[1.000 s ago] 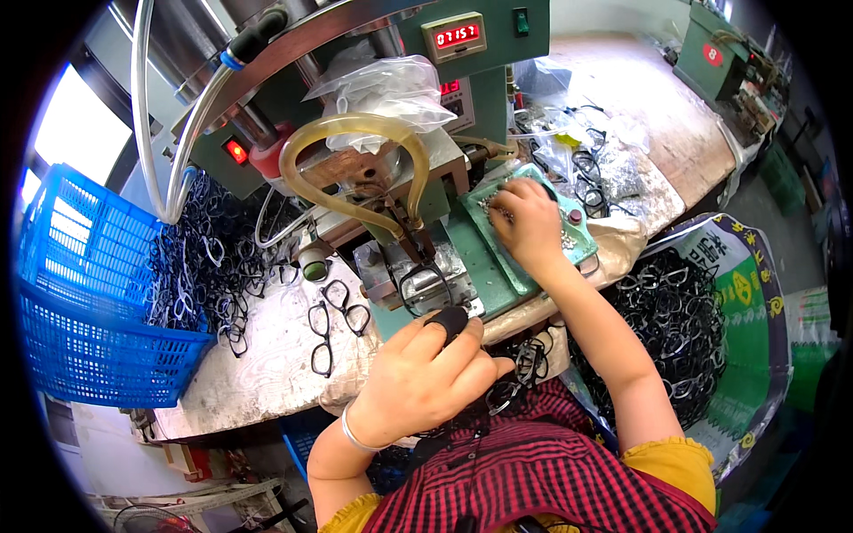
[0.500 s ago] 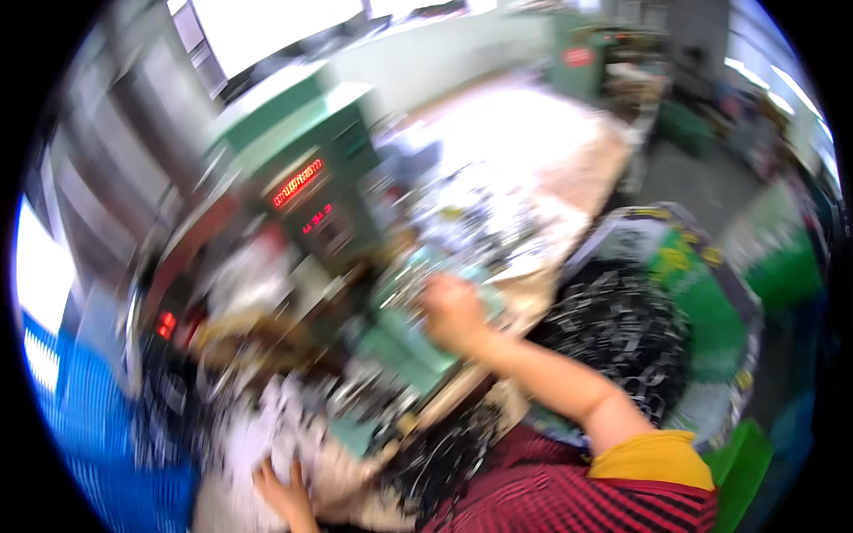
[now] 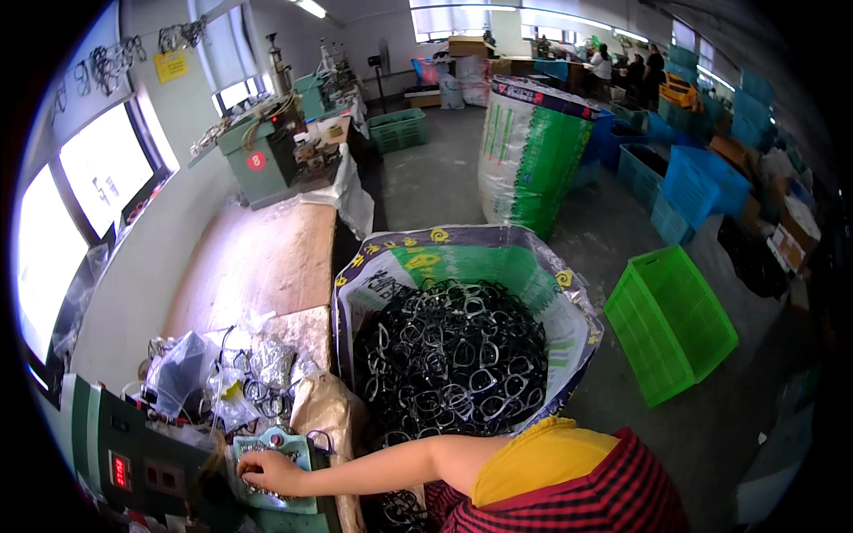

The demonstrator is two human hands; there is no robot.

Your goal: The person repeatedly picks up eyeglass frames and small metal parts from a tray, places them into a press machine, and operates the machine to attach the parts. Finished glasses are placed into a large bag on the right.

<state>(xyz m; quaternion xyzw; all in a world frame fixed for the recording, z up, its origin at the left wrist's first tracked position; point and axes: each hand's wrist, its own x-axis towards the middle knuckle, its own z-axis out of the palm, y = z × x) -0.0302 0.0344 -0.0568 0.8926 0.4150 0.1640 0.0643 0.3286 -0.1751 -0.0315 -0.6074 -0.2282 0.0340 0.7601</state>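
My right hand [image 3: 269,473] reaches down into a shallow turquoise tray [image 3: 304,451]. Its fingers are curled together over small shiny metal pieces in the tray. What sits between the fingertips, if anything, is hidden. Beside the tray stands a dark green machine [image 3: 96,453] with a red lit display. My left hand is out of view. Close to my right forearm, a big woven sack [image 3: 569,322] holds a heap of black eyeglass frames [image 3: 453,360].
Plastic bags and loose frames [image 3: 253,377] lie on the bench beyond the tray. A wooden tabletop [image 3: 258,258] runs to another green machine [image 3: 258,155]. On the floor are a bright green crate [image 3: 671,324], a second tall sack [image 3: 533,155] and blue crates [image 3: 697,186]. Several people stand far back.
My view has swung to the right, bringing the sack and the room beyond into sight. My left hand has gone out of view. My right hand stays at the tray.
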